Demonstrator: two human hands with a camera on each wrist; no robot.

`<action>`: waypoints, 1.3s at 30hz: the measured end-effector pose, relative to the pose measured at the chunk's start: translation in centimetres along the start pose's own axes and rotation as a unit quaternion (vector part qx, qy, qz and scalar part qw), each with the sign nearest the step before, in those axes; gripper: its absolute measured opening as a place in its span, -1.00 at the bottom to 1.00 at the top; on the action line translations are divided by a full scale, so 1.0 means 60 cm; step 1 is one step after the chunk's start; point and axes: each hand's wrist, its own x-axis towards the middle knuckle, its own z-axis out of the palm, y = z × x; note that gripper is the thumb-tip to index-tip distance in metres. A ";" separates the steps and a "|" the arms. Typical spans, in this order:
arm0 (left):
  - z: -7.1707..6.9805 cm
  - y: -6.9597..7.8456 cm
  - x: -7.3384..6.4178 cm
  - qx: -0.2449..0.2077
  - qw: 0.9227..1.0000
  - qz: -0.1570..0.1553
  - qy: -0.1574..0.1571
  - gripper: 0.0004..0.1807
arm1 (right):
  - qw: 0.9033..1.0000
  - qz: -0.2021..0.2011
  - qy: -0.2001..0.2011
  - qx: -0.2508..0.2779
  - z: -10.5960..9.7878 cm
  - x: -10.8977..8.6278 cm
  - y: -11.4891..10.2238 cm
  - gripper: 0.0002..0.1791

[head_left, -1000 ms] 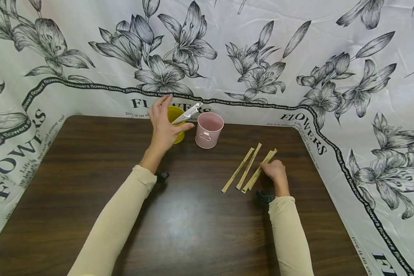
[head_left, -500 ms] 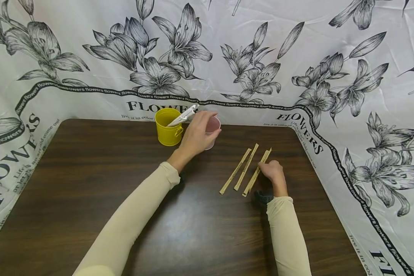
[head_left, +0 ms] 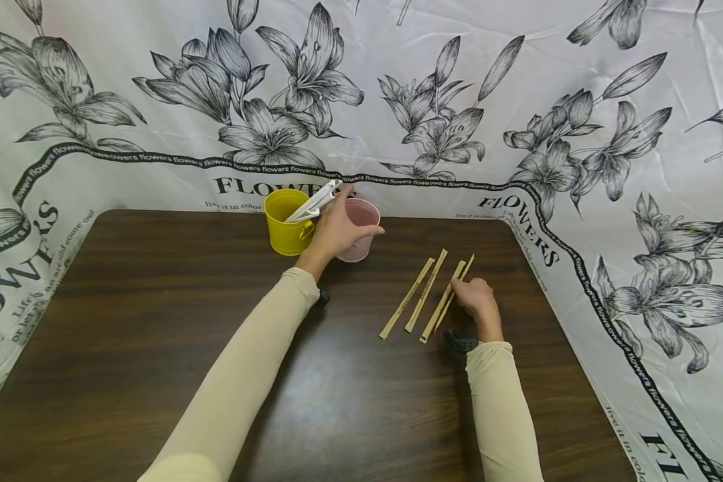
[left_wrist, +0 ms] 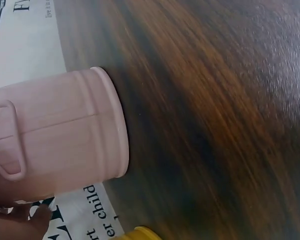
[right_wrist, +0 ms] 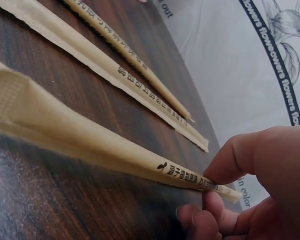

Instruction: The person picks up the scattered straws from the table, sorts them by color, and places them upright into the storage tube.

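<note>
In the head view, my left hand (head_left: pixel 335 231) is at the left side of a small pink bucket (head_left: pixel 364 213), its thumb reaching across near the rim. The left wrist view shows the pink bucket (left_wrist: pixel 65 132) close up, with fingers (left_wrist: pixel 27 222) beside it. My right hand (head_left: pixel 477 299) pinches a paper-wrapped straw (head_left: pixel 470 262) between thumb and fingers. This straw (right_wrist: pixel 110 145) slopes up from the table in the right wrist view. Several more wrapped straws (head_left: pixel 406 298) lie side by side just left of that hand.
A yellow bucket (head_left: pixel 284 234) stands left of the pink one, close to my left hand. Slim white pieces (head_left: pixel 316 199) lean out of it; their kind is unclear. Behind the dark wooden table (head_left: pixel 156 301) hangs a flower-printed cloth (head_left: pixel 422 80).
My left hand moves from the yellow bucket to the pink one, then slightly left, uncovering more of it. The right hand draws one straw apart from the straw beside it.
</note>
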 end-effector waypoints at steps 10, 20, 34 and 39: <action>0.011 -0.011 0.004 -0.074 0.997 0.000 0.027 0.22 | 0.999 -0.005 -0.019 0.049 -0.003 -0.006 -0.002 -0.44; 0.022 -0.016 0.007 -0.113 0.993 -0.006 0.026 0.11 | 0.989 -0.019 -0.028 0.144 -0.004 -0.011 -0.005 -0.69; 0.018 -0.012 0.000 -0.124 0.992 -0.014 0.023 0.10 | 0.944 -0.177 0.060 0.273 -0.007 -0.044 -0.095 -0.92; 0.020 -0.013 -0.002 -0.129 0.991 -0.012 0.022 0.10 | 0.902 -0.257 0.109 0.329 -0.008 -0.067 -0.136 -0.92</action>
